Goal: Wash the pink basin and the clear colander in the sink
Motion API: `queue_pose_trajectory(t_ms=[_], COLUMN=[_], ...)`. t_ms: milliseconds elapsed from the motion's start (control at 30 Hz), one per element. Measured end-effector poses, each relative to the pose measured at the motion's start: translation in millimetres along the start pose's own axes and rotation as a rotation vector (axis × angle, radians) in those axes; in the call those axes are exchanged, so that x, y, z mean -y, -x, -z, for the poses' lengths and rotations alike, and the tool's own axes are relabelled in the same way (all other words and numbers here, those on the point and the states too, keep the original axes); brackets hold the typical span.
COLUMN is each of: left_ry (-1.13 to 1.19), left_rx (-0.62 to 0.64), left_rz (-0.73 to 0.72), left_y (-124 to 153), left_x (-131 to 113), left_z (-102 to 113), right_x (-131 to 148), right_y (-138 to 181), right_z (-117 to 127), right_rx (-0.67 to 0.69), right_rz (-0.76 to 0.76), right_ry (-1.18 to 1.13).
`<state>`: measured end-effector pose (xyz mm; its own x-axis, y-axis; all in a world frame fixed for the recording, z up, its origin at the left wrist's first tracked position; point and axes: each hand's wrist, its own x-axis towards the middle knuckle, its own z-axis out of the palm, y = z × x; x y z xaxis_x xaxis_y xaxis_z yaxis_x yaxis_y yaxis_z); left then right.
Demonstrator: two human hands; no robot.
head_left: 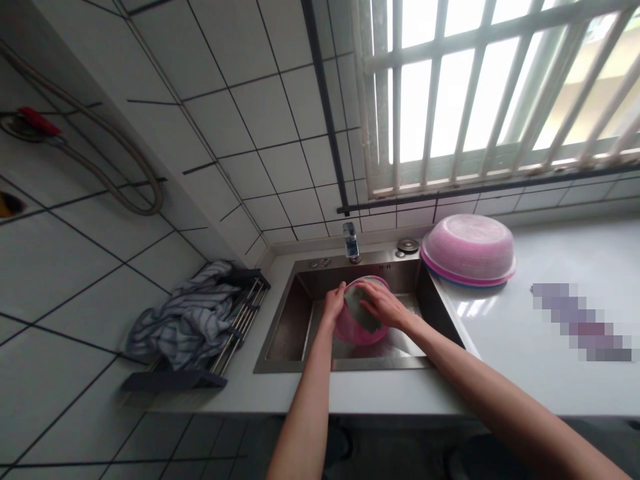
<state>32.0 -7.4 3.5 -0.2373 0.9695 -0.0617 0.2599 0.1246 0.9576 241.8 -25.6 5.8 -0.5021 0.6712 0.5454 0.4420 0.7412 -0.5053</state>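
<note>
A pink plastic bowl (354, 333) is in the stainless steel sink (285, 327), below the faucet (351, 241). My left hand (334, 303) grips its left rim with closed fingers. At the right side, my right hand (384, 304) holds a greyish-green cloth (360, 312) over the bowl's mouth. Some of this hand's fingers lie over the cloth, and their grip shows only in part. The cloth hides much of the bowl's inside.
Upturned pink basins (467, 247) stand on the white counter (540, 247) right of the sink. A round metal drain stopper (408, 246) lies behind the sink. To the left, striped fabric (195, 313) rests on a rack (240, 327). A blurred-out item (583, 327) lies far right.
</note>
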Motion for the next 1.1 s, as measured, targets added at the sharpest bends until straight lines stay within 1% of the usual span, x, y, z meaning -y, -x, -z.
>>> queue_pose_trajectory(t_ms=[67,133,200,333,400,433,500,600,667,700,767,833,900,967,1033,1100], left_ry=[0.092,0.169,0.225,0.247,0.233,0.235,0.254,0.276,0.283,0.288,0.302,0.302,0.287,0.276,0.286,0.292], left_rx=[0.021,0.039,0.052,0.066,0.052,0.042,0.031,0.033,0.044,0.051,0.063,0.058,0.033,0.008,-0.006,-0.014], left_rz=[0.022,0.065,0.1,0.115,0.115,0.117,0.125,0.126,0.118,0.121,0.139,0.143,0.126,0.111,0.118,0.128], left_y=[0,2,4,6,5,5,4,4,4,4,4,3,2,1,1,1], left_x=[2,1,0,0,2,3,5,6,5,4,3,3,4,5,6,6], left_z=[-3,-4,-5,-5,-5,-5,-5,-6,-7,-8,-7,-6,-5,-4,-4,-4], right_x=[-6,-5,3,24,26,23,10,-16,-26,-25,-14,5,21,26,15,-7], right_y=[0,1,2,1,-2,-3,-5,-2,2,4,6,5,2,0,-1,0], right_z=[3,2,-2,-12,-10,-8,-1,8,10,9,3,-5,-12,-13,-8,2], right_rx=[-0.117,-0.172,-0.13,0.052,0.081,0.069,-0.001,-0.141,-0.164,-0.157,-0.112,-0.036,0.052,0.094,0.06,-0.039], right_rz=[-0.106,-0.148,-0.101,0.091,0.13,0.118,0.031,-0.169,-0.229,-0.23,-0.178,-0.061,0.063,0.113,0.063,-0.068], right_ry=[0.003,0.034,0.081,0.131,0.109,0.087,0.021,-0.08,-0.081,-0.057,0.017,0.086,0.104,0.082,0.024,-0.059])
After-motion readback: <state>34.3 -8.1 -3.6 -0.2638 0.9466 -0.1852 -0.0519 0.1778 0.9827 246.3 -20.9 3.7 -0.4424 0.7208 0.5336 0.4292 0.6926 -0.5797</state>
